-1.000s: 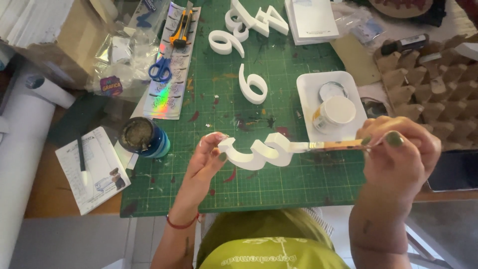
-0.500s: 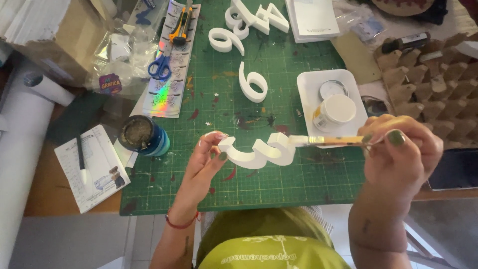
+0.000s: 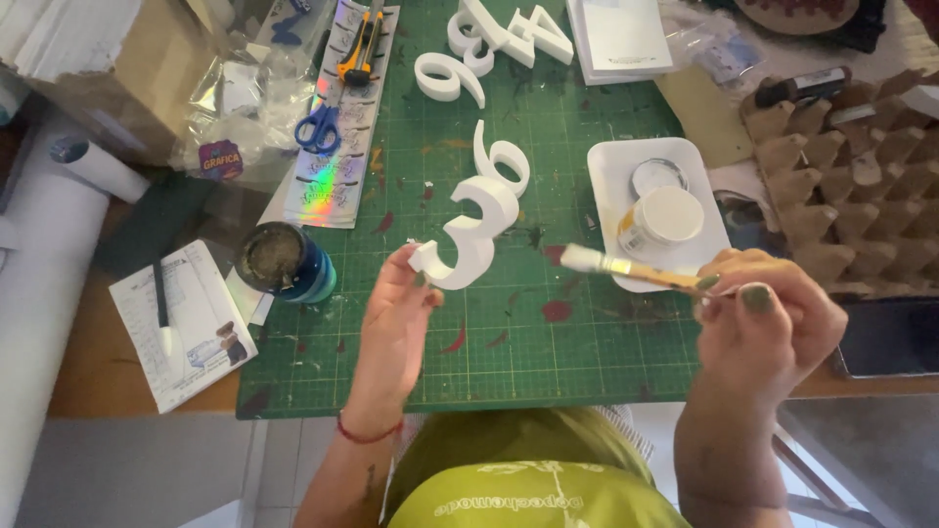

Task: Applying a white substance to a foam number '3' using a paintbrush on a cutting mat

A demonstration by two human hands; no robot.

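Behind the held white numeral (image 3: 476,230), loose numerals (image 3: 504,161), paint tray (image 3: 611,171).

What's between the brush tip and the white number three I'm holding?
In the head view, nothing: only bare green cutting mat shows between the brush bristles and the white three in the left hand.
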